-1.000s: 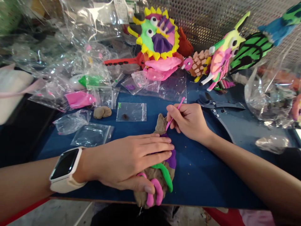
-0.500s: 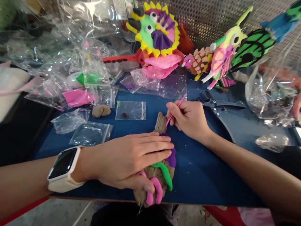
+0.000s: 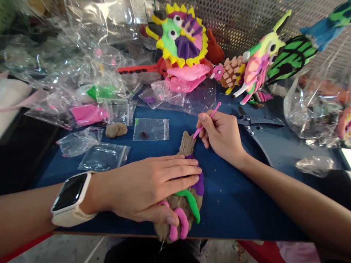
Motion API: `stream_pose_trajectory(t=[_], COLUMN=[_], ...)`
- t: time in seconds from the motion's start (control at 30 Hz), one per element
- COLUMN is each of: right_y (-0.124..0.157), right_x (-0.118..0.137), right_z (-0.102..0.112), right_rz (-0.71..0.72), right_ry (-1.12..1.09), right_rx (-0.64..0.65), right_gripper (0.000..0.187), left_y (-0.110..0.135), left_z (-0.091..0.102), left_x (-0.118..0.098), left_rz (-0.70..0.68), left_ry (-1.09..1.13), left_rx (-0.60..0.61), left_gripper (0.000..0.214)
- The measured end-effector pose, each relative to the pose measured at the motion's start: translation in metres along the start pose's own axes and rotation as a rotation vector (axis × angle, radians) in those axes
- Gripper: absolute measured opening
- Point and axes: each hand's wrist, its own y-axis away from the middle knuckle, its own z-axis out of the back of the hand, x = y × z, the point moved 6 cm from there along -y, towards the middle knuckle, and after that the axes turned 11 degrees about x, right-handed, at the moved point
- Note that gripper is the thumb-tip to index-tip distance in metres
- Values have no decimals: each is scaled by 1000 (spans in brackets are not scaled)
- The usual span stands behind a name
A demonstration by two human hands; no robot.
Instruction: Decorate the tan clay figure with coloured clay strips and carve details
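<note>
A brown clay figure with purple, green and pink clay pieces lies at the table's front edge. My left hand rests flat across its middle, fingers stretched out, hiding much of it. My right hand pinches a thin pink modelling tool. The tool's tip meets the upper right corner of the figure's grooved, tail-like end. Lines run lengthwise along that end. A small lump of brown clay sits to the left, beside a clear zip bag with a dark bit inside.
Colourful clay animals stand along the back, before a perforated metal panel. Crumpled clear bags pile up at the left. Dark-handled pliers or shears lie right of my right hand. A clear plastic bag stands farther right.
The pink tool's tip has moved up along the right side of the grooved end to its corner, and the tool leans more. My left hand stays in place on the figure.
</note>
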Motion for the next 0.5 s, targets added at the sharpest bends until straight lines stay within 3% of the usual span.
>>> stream_pose_trajectory(t=[0.23,0.5], right_y=[1,1], right_x=[1,2], right_z=[2,-5], right_rz=[-4,-33], right_ry=[4,-1], right_rx=[-23,80], right_gripper=[69,74], left_y=[1,1], left_z=[1,1], left_x=[0,0], left_rz=[-5,11], left_ry=[5,25], left_rx=[-14,2], left_gripper=[69,69])
